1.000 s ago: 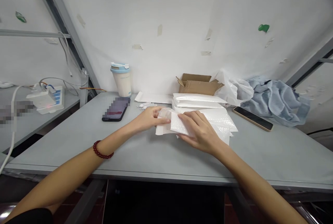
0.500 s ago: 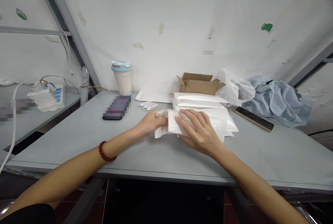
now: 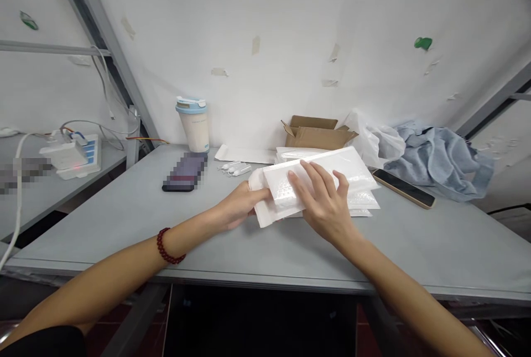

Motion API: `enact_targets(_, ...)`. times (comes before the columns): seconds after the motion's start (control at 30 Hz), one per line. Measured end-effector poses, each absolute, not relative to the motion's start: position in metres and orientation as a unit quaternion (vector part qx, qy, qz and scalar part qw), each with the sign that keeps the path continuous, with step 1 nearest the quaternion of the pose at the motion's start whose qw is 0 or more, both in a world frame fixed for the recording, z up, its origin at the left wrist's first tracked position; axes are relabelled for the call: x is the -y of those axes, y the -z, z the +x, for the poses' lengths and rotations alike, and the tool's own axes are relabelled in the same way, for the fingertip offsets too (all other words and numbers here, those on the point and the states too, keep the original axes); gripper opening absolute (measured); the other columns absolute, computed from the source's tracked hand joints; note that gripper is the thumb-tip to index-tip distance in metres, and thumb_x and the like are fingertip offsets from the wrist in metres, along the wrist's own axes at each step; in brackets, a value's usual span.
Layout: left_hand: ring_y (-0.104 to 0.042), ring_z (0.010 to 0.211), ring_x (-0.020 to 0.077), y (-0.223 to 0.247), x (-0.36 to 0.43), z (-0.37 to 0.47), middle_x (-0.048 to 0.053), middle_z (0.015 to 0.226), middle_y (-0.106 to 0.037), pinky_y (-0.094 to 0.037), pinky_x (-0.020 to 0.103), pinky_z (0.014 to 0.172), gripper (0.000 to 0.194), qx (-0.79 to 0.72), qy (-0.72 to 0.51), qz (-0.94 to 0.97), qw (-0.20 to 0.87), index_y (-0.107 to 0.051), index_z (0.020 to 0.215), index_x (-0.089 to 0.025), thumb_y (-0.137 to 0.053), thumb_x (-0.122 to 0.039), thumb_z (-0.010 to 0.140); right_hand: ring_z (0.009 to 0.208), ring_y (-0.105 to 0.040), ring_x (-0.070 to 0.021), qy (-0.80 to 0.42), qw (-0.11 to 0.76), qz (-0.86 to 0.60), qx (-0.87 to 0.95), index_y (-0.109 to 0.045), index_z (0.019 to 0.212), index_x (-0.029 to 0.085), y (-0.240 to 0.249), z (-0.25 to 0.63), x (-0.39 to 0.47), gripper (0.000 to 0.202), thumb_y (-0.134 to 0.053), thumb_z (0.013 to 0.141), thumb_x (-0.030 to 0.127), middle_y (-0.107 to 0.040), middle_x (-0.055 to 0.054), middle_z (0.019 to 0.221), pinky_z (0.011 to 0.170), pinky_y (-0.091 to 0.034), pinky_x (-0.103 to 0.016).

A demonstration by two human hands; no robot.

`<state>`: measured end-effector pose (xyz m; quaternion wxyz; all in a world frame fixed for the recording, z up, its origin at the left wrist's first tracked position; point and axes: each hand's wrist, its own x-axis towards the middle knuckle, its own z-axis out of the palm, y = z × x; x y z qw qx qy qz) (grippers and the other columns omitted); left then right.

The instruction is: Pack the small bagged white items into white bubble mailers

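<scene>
A white bubble mailer [image 3: 348, 172] is held above the table, tilted with its right end higher. My left hand [image 3: 236, 205] grips the mailer's left end at the open flap [image 3: 265, 216], and its fingertips disappear into the opening. Across the mailer's upper face lie the slightly spread fingers of my right hand [image 3: 326, 202]; its thumb is hidden, seemingly underneath. Behind and below the held mailer is a stack of white bubble mailers [image 3: 363, 200], partly covered by it.
Several small clear-white tubes [image 3: 235, 168] lie near a white paper strip [image 3: 249, 155]. A lidded cup [image 3: 194, 127] and a phone [image 3: 186, 172] stand left. An open cardboard box [image 3: 319, 137], plastic bag [image 3: 377, 141], another phone [image 3: 404, 188] and blue cloth [image 3: 443, 163] are right.
The mailer in my hands has flattened out and swung up to the right, showing its full length. My right hand's fingers have spread over it; my left hand stays at the flap.
</scene>
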<state>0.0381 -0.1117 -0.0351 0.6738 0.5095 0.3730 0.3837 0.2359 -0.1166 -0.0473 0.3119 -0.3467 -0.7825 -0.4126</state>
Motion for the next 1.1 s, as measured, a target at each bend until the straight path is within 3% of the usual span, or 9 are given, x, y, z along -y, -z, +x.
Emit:
enact_targets(0.13,-0.064,0.072,0.0205,0.03,0.115,0.036,0.006,0.084,-0.066,-0.054,0.035,0.06,0.031,-0.368,-0.321,0.523,0.698,-0.057,0.108,-0.018,-0.061,-0.03,0.079,0.122,-0.047,-0.0336,0.382,0.298,-0.359,0.798,-0.047,0.128,0.013,0.048,0.237,0.114,0.05,-0.046,0.079,0.005,-0.051,-0.023,0.132,0.095,-0.03,-0.052)
enact_targets(0.37,-0.06,0.058,0.0151,0.032,0.115,0.037,0.003,0.067,-0.064,-0.047,0.026,0.051,0.018,-0.383,-0.325,0.538,0.677,-0.06,0.088,-0.015,-0.057,-0.031,0.081,0.109,-0.056,-0.0253,0.37,0.269,-0.298,0.837,-0.051,0.122,0.012,0.051,0.232,0.117,0.038,-0.044,0.085,0.007,-0.063,-0.015,0.115,0.094,-0.033,-0.046)
enact_targets(0.5,-0.058,0.049,0.015,0.028,0.114,0.032,0.007,0.059,-0.063,-0.042,0.026,0.047,0.032,-0.379,-0.356,0.594,0.614,-0.059,0.064,-0.012,-0.051,-0.036,0.083,0.108,-0.056,-0.0252,0.367,0.259,-0.314,0.836,-0.053,0.121,0.015,0.051,0.234,0.114,0.038,-0.042,0.086,0.006,-0.062,-0.015,0.117,0.093,-0.034,-0.047)
enact_targets(0.63,-0.059,0.054,0.0136,0.026,0.118,0.028,0.006,0.068,-0.065,-0.046,0.026,0.053,0.034,-0.353,-0.453,0.685,0.449,-0.063,0.077,-0.012,-0.045,-0.039,0.088,0.109,-0.056,-0.0262,0.368,0.265,-0.308,0.836,-0.053,0.123,0.015,0.052,0.236,0.113,0.041,-0.041,0.084,0.005,-0.062,-0.015,0.117,0.092,-0.037,-0.047)
enact_targets(0.73,-0.06,0.069,0.0142,0.033,0.118,0.027,0.006,0.082,-0.066,-0.049,0.027,0.062,0.02,-0.305,-0.491,0.793,0.193,-0.064,0.094,-0.016,-0.05,-0.028,0.086,0.111,-0.056,-0.0265,0.369,0.281,-0.286,0.838,-0.054,0.122,0.013,0.052,0.236,0.115,0.043,-0.038,0.082,0.004,-0.063,-0.016,0.115,0.092,-0.039,-0.047)
enact_targets(0.83,-0.059,0.08,0.0178,0.043,0.113,0.026,0.008,0.089,-0.064,-0.05,0.031,0.069,0.02,-0.205,-0.483,0.85,-0.044,-0.064,0.098,-0.018,-0.054,-0.015,0.08,0.107,-0.059,-0.0246,0.38,0.293,-0.262,0.837,-0.056,0.116,0.01,0.05,0.236,0.118,0.04,-0.036,0.082,0.003,-0.066,-0.015,0.11,0.09,-0.041,-0.044)
enact_targets(1.0,-0.06,0.1,0.0226,0.05,0.105,0.026,0.011,0.101,-0.065,-0.053,0.039,0.083,0.026,-0.15,-0.442,0.876,-0.121,-0.061,0.104,-0.019,-0.051,-0.01,0.08,0.1,-0.063,-0.0234,0.393,0.321,-0.221,0.833,-0.058,0.107,0.008,0.045,0.236,0.122,0.029,-0.04,0.084,0.005,-0.069,-0.014,0.102,0.086,-0.043,-0.042)
enact_targets(1.1,-0.061,0.098,0.0212,0.052,0.104,0.028,0.01,0.097,-0.067,-0.054,0.037,0.083,0.02,-0.17,-0.428,0.874,-0.155,-0.062,0.1,-0.018,-0.051,-0.012,0.084,0.095,-0.065,-0.0231,0.393,0.348,-0.201,0.827,-0.058,0.104,0.007,0.044,0.235,0.124,0.025,-0.041,0.085,0.006,-0.07,-0.015,0.097,0.085,-0.043,-0.042)
